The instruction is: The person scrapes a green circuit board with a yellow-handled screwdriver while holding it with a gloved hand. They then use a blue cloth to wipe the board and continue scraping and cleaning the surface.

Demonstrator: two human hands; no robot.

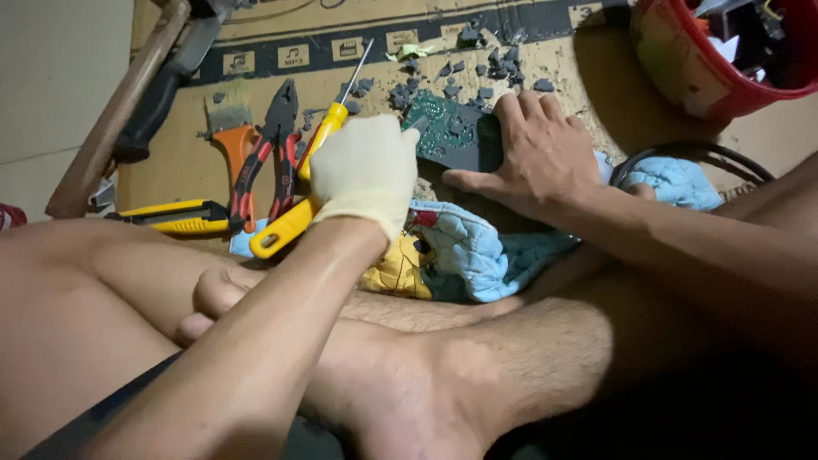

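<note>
Both hands meet at the circuit board (443, 123): right hand (537, 153) pressing it.

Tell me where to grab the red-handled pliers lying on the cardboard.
Grip the pliers by the two red handles, likely coming from above at the near end. They lie flat, jaws pointing away, handles splayed toward the person, with the brush on one side and the yellow screwdriver on the other.

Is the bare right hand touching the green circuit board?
Touching: the head view shows the right hand pressed flat over the dark end of the circuit board.
</note>
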